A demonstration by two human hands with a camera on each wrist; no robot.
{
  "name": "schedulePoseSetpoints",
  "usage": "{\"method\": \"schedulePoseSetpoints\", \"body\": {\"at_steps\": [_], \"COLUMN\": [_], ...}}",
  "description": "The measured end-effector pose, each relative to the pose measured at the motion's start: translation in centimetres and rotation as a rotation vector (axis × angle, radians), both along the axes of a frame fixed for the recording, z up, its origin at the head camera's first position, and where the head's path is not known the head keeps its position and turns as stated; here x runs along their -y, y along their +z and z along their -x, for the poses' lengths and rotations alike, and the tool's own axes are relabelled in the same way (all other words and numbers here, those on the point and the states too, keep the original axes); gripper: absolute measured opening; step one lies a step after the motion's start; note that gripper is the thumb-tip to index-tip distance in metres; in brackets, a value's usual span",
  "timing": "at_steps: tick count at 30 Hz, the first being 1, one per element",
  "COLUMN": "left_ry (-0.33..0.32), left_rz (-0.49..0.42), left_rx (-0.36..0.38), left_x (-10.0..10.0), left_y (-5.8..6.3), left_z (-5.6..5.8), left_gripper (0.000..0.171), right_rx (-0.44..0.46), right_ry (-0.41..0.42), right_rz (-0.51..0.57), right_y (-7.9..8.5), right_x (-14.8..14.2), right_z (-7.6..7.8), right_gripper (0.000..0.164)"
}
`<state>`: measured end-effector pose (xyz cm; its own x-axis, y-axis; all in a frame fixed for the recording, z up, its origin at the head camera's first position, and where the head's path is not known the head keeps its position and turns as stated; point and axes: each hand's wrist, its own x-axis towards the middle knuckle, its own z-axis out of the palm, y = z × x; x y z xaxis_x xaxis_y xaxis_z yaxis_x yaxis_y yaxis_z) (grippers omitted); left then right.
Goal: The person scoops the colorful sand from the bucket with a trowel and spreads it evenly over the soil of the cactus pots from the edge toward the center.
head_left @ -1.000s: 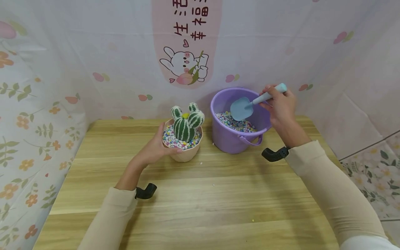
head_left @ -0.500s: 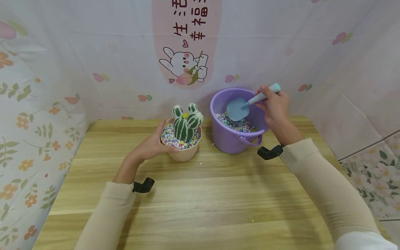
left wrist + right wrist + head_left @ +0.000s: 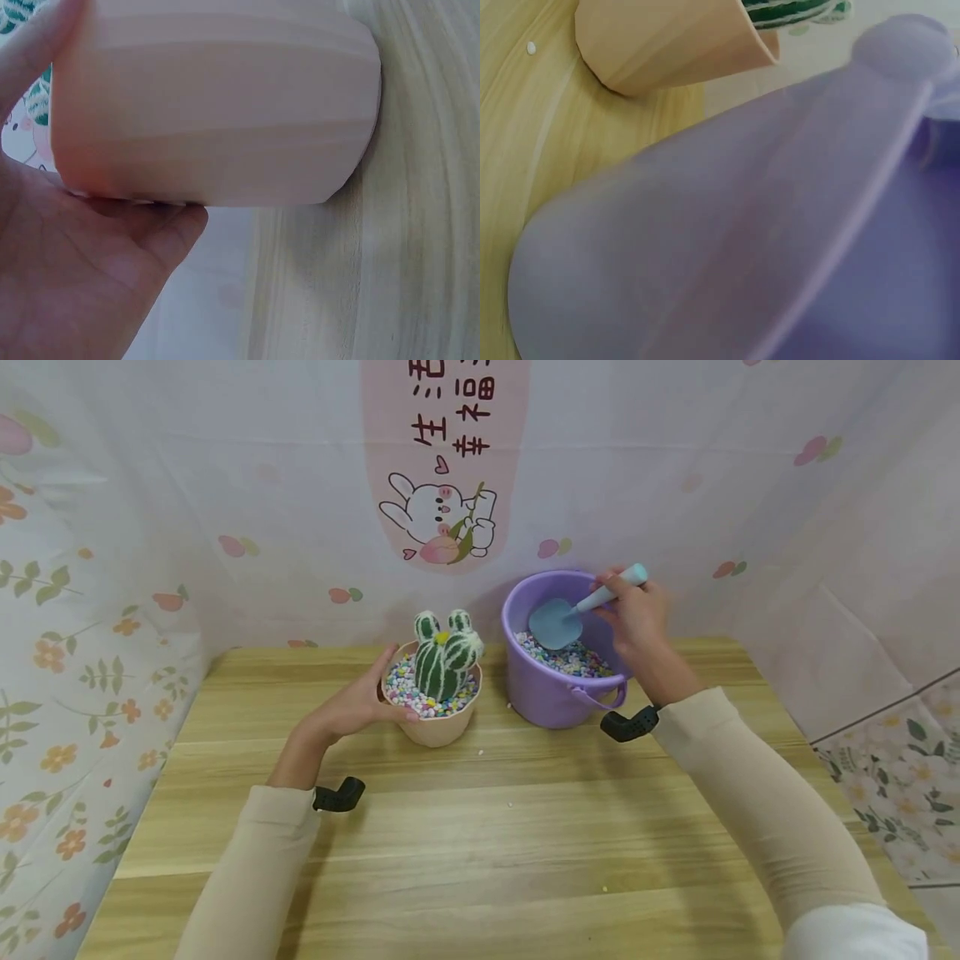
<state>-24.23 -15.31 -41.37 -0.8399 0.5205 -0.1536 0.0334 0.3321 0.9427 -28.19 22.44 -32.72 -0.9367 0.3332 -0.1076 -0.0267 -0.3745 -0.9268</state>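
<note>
My left hand [image 3: 356,703] grips the side of a peach flowerpot [image 3: 437,732], thumb at the front and fingers round the left and back. In the pot, a green and white striped toy cactus [image 3: 435,668] stands among colourful pebbles [image 3: 405,692]. The left wrist view shows the pot's ribbed wall [image 3: 217,105] against my palm. In my right hand [image 3: 637,618] is the handle of a light blue toy shovel [image 3: 555,625]. Its blade is inside the purple bucket [image 3: 543,702], low over the pebbles [image 3: 577,662] there. My right hand is out of the right wrist view.
Both containers stand on a wooden table [image 3: 465,860] near its back edge, pot left of bucket. The bucket's handle [image 3: 600,699] hangs at its front. A few stray pebbles lie on the table. A printed cloth [image 3: 285,485] hangs behind.
My right hand has moved left with the shovel, its blade shifting left inside the bucket. My left hand and the pot have shifted slightly left.
</note>
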Motion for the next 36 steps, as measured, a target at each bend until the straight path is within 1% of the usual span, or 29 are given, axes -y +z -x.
{"method": "schedulePoseSetpoints", "body": {"at_steps": [3,6,10,15,17,23,26,30,32,36], "left_ry": [-0.026,-0.044,-0.054,-0.054,-0.055,-0.064,-0.071,-0.089,-0.099,-0.111], "left_rz": [-0.029,-0.062,-0.084,-0.083,-0.08,-0.078,-0.09,-0.122,-0.142,-0.155], "left_rx": [0.017,0.046,0.074,0.076,0.073,0.073,0.081,0.098,0.108,0.114], "left_x": [0.3,0.7,1.0,1.0,1.0,1.1,1.1,0.9,0.8,0.7], "left_y": [-0.1,-0.2,-0.2,-0.1,0.0,0.0,-0.1,-0.2,-0.3,-0.3], "left_z": [0.3,0.6,0.8,0.8,0.9,1.1,1.1,1.2,1.3,1.3], "left_gripper": [0.118,0.116,0.115,0.116,0.116,0.115,0.114,0.112,0.11,0.109], "right_rx": [0.004,-0.012,-0.039,-0.049,-0.048,-0.024,-0.014,-0.015,-0.015,0.008], "right_ry": [-0.007,0.006,0.052,0.093,0.103,0.143,0.162,0.158,0.151,0.139], "right_rz": [0.002,-0.028,-0.097,-0.198,-0.234,-0.325,-0.409,-0.505,-0.518,-0.523], "right_y": [-0.3,-0.6,-0.9,-1.1,-1.1,-1.0,-1.0,-1.1,-1.2,-1.2], "right_x": [0.5,0.9,1.3,1.3,1.3,1.3,1.4,1.4,1.4,1.4], "right_z": [0.3,0.5,0.8,0.8,0.8,0.7,0.6,0.6,0.5,0.5], "right_gripper": [0.012,0.014,0.013,0.013,0.014,0.009,0.012,0.014,0.012,0.011]}}
